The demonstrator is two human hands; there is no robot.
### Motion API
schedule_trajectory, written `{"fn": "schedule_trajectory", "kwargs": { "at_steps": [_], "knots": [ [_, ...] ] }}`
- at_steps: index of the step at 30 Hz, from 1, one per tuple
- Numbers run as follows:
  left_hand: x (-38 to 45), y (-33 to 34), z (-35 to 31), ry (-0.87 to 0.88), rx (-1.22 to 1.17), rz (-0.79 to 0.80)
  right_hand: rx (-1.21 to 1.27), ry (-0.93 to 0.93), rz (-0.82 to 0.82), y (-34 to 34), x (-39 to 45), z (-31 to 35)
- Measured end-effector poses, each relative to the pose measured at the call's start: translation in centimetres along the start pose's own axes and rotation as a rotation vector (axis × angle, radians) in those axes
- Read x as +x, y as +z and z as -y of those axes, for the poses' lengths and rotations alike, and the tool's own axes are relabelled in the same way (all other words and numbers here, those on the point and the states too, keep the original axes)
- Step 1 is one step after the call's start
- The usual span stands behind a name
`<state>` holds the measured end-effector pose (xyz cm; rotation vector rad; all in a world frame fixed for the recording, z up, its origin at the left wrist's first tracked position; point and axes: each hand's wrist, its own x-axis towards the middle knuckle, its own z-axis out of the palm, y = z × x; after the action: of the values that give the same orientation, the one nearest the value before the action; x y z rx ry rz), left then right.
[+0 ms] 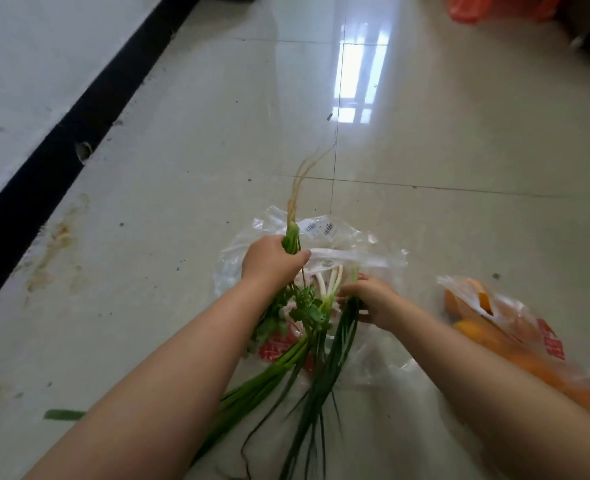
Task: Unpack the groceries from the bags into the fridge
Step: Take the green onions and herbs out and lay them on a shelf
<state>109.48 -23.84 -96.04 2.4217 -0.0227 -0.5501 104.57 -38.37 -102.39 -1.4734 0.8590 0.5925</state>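
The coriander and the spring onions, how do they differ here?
The coriander is gripped by the left hand near its pale roots; the spring onions are held by the right hand lower down.
The coriander has frilly leaves; the spring onions have long smooth blades and white stalks.
The coriander has long thin roots pointing away; none show on the spring onions.
Both are green, over the clear bag.

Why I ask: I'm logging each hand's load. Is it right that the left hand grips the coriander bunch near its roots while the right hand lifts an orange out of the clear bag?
Not quite. The head view shows the right hand holding spring onions, not an orange. The left hand does grip the coriander bunch near its roots, over the clear bag.
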Motion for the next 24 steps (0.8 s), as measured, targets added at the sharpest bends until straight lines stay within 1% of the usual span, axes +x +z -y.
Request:
{"fn": "schedule_trajectory", "kwargs": {
  "at_steps": [2, 4, 7, 9, 11, 13, 14, 15, 18, 21, 24],
  "knots": [
    [-0.1, -0.1, 0.2, -0.016, 0.002, 0.037, -0.019, 0.024, -0.048, 0.4, 0.7, -0.3],
    [-0.4, -0.3, 0.6, -0.010, 0.031, 0.076, -0.012, 0.009, -0.121, 1.2, 1.1, -0.6],
    [-0.9, -0.9, 0.9, 0.010, 0.052, 0.122, -0.078, -0.027, -0.253, 2.2, 1.7, -0.8],
    [-1.0, -1.2, 1.0, 0.019, 0.064, 0.135, -0.077, -0.030, -0.277, 2.8, 2.2, -0.8],
    [-0.9, -1.3, 1.3, 0.013, 0.075, 0.131, -0.041, -0.015, -0.264, 3.2, 2.4, -0.8],
    [-0.7, -1.4, 1.6, 0.003, 0.072, 0.104, -0.081, -0.021, -0.256, 3.3, 1.9, -0.9],
    [-0.6, -1.4, 1.8, 0.009, 0.062, 0.081, -0.128, -0.027, -0.218, 3.3, 1.4, -1.0],
    [-0.5, -1.3, 1.8, -0.008, 0.037, 0.061, -0.171, -0.026, -0.147, 3.3, 0.7, -1.2],
    [-0.3, -1.2, 1.9, -0.029, -0.063, 0.008, -0.256, 0.016, 0.114, 2.8, -1.7, -2.1],
    [-0.4, -1.2, 1.9, -0.069, -0.142, 0.007, -0.259, 0.055, 0.263, 1.5, -3.3, -2.8],
    [-1.0, -1.6, 1.3, -0.066, -0.146, 0.011, -0.458, 0.136, 0.397, 0.5, -5.3, -2.8]
  ]
}}
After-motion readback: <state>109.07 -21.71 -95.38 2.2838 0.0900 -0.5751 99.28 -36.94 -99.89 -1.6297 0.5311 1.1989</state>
